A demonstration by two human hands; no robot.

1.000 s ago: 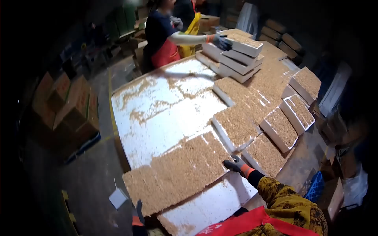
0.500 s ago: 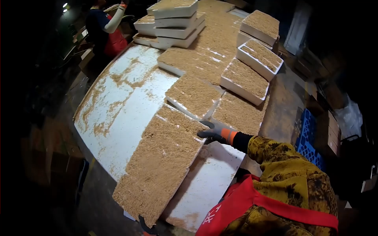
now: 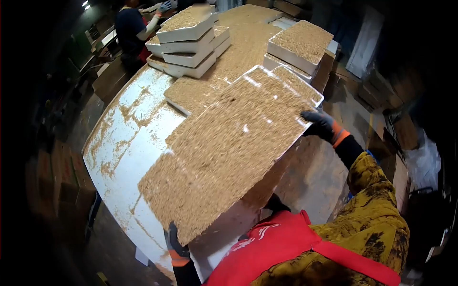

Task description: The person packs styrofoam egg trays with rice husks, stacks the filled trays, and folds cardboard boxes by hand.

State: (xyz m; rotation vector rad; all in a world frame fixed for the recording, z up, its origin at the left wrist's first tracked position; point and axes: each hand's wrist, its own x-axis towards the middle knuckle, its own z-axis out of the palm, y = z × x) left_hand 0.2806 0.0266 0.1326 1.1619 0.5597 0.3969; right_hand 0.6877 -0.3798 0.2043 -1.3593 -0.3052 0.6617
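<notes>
A long tray (image 3: pixel 224 143) filled with brown crumbly material is held up above the table, tilted, its far end to the upper right. My left hand (image 3: pixel 176 243), gloved in grey and orange, grips its near left end. On its right edge, my right hand (image 3: pixel 324 126) clasps the rim near the far end, fingers partly on top. Beneath the raised tray, other filled trays and a white surface are partly hidden. A filled tray (image 3: pixel 191 90) lies just beyond it on the table.
White filled trays (image 3: pixel 188 47) are stacked at the far side, and another stack (image 3: pixel 300 45) stands at the right. A co-worker (image 3: pixel 131 31) is at the upper left. Cardboard boxes (image 3: pixel 62 176) sit on the floor at left. The white tabletop (image 3: pixel 119 143) carries scattered crumbs.
Both hands have lifted the long tray off the table and moved it right and forward, over the trays there. The co-worker's raised arm has lowered. The view has shifted.
</notes>
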